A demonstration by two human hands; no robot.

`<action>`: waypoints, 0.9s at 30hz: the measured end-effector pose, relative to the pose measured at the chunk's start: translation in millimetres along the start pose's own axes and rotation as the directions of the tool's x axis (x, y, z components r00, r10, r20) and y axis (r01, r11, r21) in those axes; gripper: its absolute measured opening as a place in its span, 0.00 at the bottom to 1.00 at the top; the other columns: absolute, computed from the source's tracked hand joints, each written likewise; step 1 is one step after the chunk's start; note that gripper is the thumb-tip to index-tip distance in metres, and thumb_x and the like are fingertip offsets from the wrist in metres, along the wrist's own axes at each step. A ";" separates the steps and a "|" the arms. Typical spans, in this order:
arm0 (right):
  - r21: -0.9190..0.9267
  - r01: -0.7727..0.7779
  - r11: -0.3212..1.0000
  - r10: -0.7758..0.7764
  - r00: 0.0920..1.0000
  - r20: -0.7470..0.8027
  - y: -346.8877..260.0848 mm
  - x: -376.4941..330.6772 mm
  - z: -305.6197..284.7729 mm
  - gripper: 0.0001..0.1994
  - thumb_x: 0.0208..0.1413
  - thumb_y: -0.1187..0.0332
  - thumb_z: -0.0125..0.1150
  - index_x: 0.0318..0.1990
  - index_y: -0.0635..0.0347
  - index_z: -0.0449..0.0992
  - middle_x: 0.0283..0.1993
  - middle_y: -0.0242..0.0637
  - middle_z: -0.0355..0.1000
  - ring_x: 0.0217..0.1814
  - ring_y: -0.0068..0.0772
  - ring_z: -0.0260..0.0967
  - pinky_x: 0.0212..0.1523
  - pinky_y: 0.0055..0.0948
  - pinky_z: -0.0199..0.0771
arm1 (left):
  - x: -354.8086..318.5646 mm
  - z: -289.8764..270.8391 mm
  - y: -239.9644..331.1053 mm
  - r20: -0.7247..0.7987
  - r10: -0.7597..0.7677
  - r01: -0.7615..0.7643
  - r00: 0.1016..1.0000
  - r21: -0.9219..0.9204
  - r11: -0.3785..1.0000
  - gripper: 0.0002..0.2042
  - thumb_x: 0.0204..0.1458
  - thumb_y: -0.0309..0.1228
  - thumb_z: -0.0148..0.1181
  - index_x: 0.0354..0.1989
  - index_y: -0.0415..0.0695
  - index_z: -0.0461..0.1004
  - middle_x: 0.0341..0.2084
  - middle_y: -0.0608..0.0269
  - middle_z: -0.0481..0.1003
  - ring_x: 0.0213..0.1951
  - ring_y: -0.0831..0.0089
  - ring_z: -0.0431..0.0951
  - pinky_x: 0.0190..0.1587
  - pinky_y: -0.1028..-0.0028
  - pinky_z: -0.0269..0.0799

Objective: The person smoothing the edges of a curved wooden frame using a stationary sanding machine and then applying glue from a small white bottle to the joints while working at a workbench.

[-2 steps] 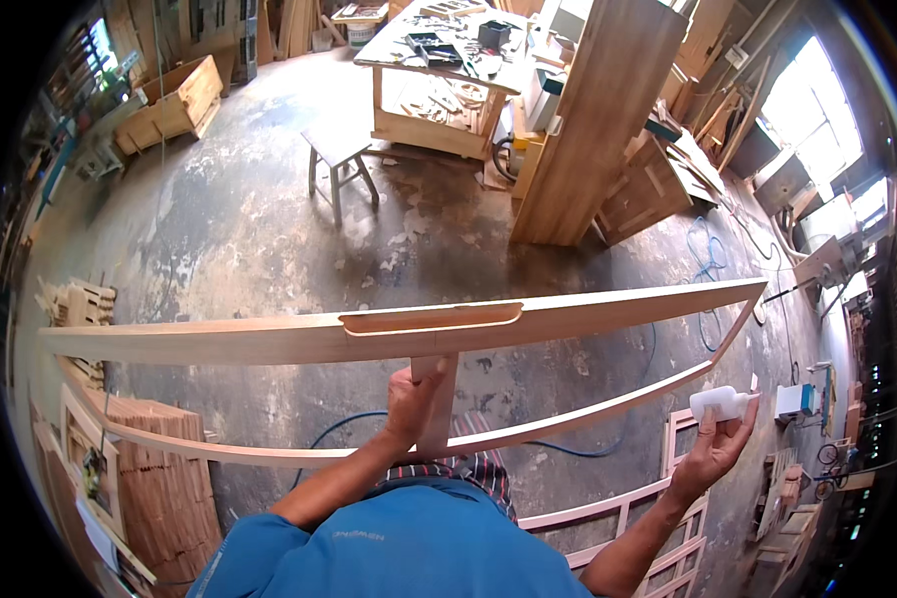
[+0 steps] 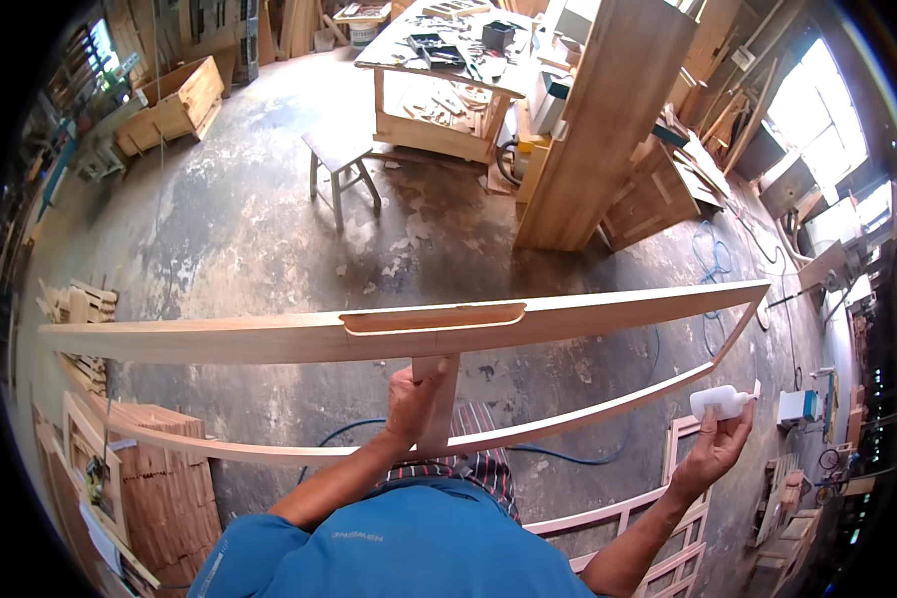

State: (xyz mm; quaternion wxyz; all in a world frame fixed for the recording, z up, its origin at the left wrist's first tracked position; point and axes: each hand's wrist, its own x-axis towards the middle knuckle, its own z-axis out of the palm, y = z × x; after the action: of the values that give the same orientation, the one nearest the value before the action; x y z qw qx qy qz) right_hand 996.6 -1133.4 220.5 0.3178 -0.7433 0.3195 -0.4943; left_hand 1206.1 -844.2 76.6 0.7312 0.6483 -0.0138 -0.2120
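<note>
A long pale wooden frame (image 2: 219,344) spans the view in front of me, with a shallow cut-out in the middle of its far rail. My left hand (image 2: 412,404) is wrapped around the short wooden crosspiece (image 2: 437,429) that joins the far rail to the curved near rail. Off the frame's right end, my right hand (image 2: 713,453) is closed on a small white plastic bottle (image 2: 720,402). The bottle lies tilted on its side in the fingers, its narrow tip pointing right, apart from the wood.
A stool (image 2: 339,154) stands beyond the frame, before a cluttered workbench (image 2: 434,135). A tall wooden panel (image 2: 608,130) leans to its right. Stacked wooden strips (image 2: 169,488) lie at left, slatted frames (image 2: 658,513) at lower right. A blue hose (image 2: 568,456) crosses the floor.
The surroundings have shifted very slightly in the picture. Both hands keep the same hold, and the frame and bottle stay almost in place.
</note>
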 end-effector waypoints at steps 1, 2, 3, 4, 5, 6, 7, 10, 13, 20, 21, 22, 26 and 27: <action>0.032 -0.021 0.999 0.021 1.000 0.000 12.5 14.3 17.7 0.23 0.64 0.77 0.54 0.66 0.67 0.60 0.56 0.49 0.70 0.57 0.37 0.69 0.58 0.36 0.71 | 21.6 4.5 3.9 -0.001 0.003 -0.003 1.000 -0.007 1.000 0.22 0.56 0.49 0.64 0.26 0.39 0.77 0.19 0.76 0.69 0.25 0.86 0.64 0.25 0.77 0.61; 0.086 -0.016 0.996 0.015 1.000 0.021 25.5 30.7 39.7 0.22 0.64 0.77 0.54 0.64 0.68 0.61 0.56 0.48 0.70 0.56 0.36 0.69 0.58 0.35 0.71 | 43.4 8.9 8.9 -0.006 0.006 -0.006 1.000 -0.014 1.000 0.22 0.56 0.49 0.64 0.26 0.39 0.77 0.19 0.76 0.70 0.25 0.86 0.65 0.25 0.78 0.61; 0.140 -0.012 0.990 0.006 0.999 0.045 37.9 50.4 65.3 0.21 0.64 0.78 0.54 0.63 0.69 0.62 0.55 0.47 0.71 0.56 0.35 0.70 0.57 0.34 0.71 | 65.6 13.4 13.4 -0.013 0.010 -0.010 1.000 -0.022 1.000 0.22 0.56 0.49 0.64 0.26 0.40 0.77 0.19 0.76 0.70 0.24 0.86 0.65 0.25 0.78 0.62; 0.191 -0.016 0.982 0.002 0.997 0.076 49.5 70.0 89.4 0.20 0.64 0.78 0.54 0.62 0.70 0.63 0.55 0.46 0.72 0.55 0.34 0.70 0.57 0.33 0.71 | 86.1 17.4 14.9 -0.022 0.011 -0.012 1.000 -0.011 1.000 0.22 0.56 0.50 0.64 0.26 0.40 0.77 0.19 0.76 0.70 0.24 0.86 0.65 0.25 0.78 0.61; 0.231 -0.004 0.973 -0.017 0.996 0.088 55.1 90.4 117.5 0.19 0.63 0.80 0.55 0.60 0.70 0.64 0.55 0.45 0.71 0.55 0.32 0.69 0.57 0.31 0.71 | 109.8 20.6 21.8 -0.030 0.031 -0.031 0.999 0.005 1.000 0.22 0.56 0.50 0.64 0.26 0.40 0.77 0.19 0.77 0.70 0.24 0.86 0.64 0.24 0.79 0.60; 0.265 -0.002 0.964 -0.028 0.994 0.110 60.3 109.4 143.3 0.19 0.62 0.80 0.55 0.60 0.70 0.64 0.55 0.45 0.71 0.55 0.32 0.69 0.57 0.31 0.70 | 132.9 23.7 27.9 -0.037 0.051 -0.050 0.998 0.021 0.999 0.22 0.56 0.51 0.64 0.26 0.41 0.77 0.19 0.77 0.69 0.24 0.86 0.64 0.24 0.79 0.59; 0.308 0.002 0.951 -0.045 0.990 0.132 64.1 129.9 171.5 0.18 0.62 0.80 0.55 0.59 0.70 0.64 0.55 0.44 0.71 0.56 0.32 0.69 0.58 0.31 0.70 | 157.4 23.7 31.7 -0.041 0.075 -0.073 0.996 0.036 0.997 0.23 0.56 0.51 0.64 0.25 0.41 0.77 0.19 0.77 0.69 0.23 0.87 0.63 0.24 0.79 0.59; 0.443 -0.013 0.896 -0.073 0.982 0.176 77.1 190.4 257.2 0.17 0.62 0.80 0.56 0.58 0.68 0.65 0.55 0.44 0.71 0.57 0.32 0.69 0.58 0.31 0.69 | 222.9 22.2 39.6 -0.063 0.087 -0.083 0.994 0.064 0.995 0.25 0.56 0.52 0.63 0.22 0.42 0.72 0.17 0.79 0.65 0.22 0.87 0.61 0.22 0.77 0.55; 0.478 0.010 0.878 -0.128 0.968 0.214 70.9 256.9 329.6 0.16 0.62 0.80 0.57 0.56 0.67 0.66 0.53 0.44 0.73 0.56 0.31 0.71 0.58 0.30 0.70 | 294.8 41.2 75.9 -0.100 0.140 -0.128 0.985 0.120 0.984 0.28 0.56 0.56 0.61 0.19 0.42 0.68 0.15 0.78 0.63 0.22 0.86 0.59 0.22 0.76 0.54; 0.452 -0.040 0.891 -0.128 0.933 0.335 76.5 343.9 437.2 0.15 0.60 0.79 0.59 0.54 0.67 0.68 0.48 0.40 0.73 0.51 0.29 0.71 0.56 0.29 0.70 | 434.8 48.6 105.0 -0.135 0.143 -0.080 0.981 0.388 0.918 0.35 0.54 0.64 0.55 0.16 0.39 0.64 0.13 0.74 0.57 0.21 0.81 0.55 0.21 0.69 0.53; 0.422 -0.036 0.906 -0.122 0.932 0.342 75.5 350.9 451.8 0.16 0.59 0.81 0.59 0.53 0.67 0.68 0.48 0.40 0.73 0.51 0.29 0.71 0.56 0.30 0.71 | 457.1 45.7 100.3 -0.132 0.095 -0.037 0.987 0.388 0.921 0.36 0.54 0.65 0.55 0.17 0.39 0.64 0.14 0.74 0.57 0.21 0.81 0.56 0.21 0.69 0.53; 0.425 -0.063 0.903 -0.102 0.929 0.355 76.9 354.9 471.8 0.14 0.58 0.80 0.61 0.52 0.66 0.70 0.46 0.38 0.73 0.49 0.28 0.71 0.54 0.29 0.71 | 477.4 37.7 95.1 -0.140 0.057 0.002 0.988 0.392 0.920 0.36 0.54 0.66 0.55 0.17 0.39 0.64 0.14 0.74 0.58 0.21 0.81 0.56 0.21 0.68 0.53; 0.364 -0.120 0.924 -0.030 0.925 0.379 74.3 383.3 544.2 0.11 0.59 0.76 0.63 0.48 0.65 0.72 0.44 0.36 0.74 0.47 0.26 0.72 0.50 0.27 0.73 | 569.8 44.1 118.7 -0.057 -0.074 0.089 0.996 0.323 0.942 0.35 0.51 0.66 0.57 0.18 0.40 0.67 0.15 0.76 0.59 0.23 0.82 0.56 0.23 0.70 0.53; 0.363 -0.100 0.926 -0.042 0.930 0.364 71.0 390.9 565.0 0.11 0.59 0.76 0.63 0.48 0.65 0.71 0.44 0.36 0.74 0.47 0.25 0.72 0.50 0.27 0.73 | 600.1 39.0 112.7 -0.037 -0.071 0.079 0.997 0.322 0.943 0.35 0.51 0.66 0.58 0.19 0.39 0.68 0.15 0.76 0.60 0.24 0.82 0.56 0.23 0.70 0.53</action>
State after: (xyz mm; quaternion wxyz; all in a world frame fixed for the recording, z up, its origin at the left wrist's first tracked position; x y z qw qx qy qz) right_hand 1635.1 -1395.7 197.6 0.5152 -0.7427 0.1655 -0.3943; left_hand 1773.4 -1069.8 37.4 0.6065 0.7621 -0.0145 -0.2263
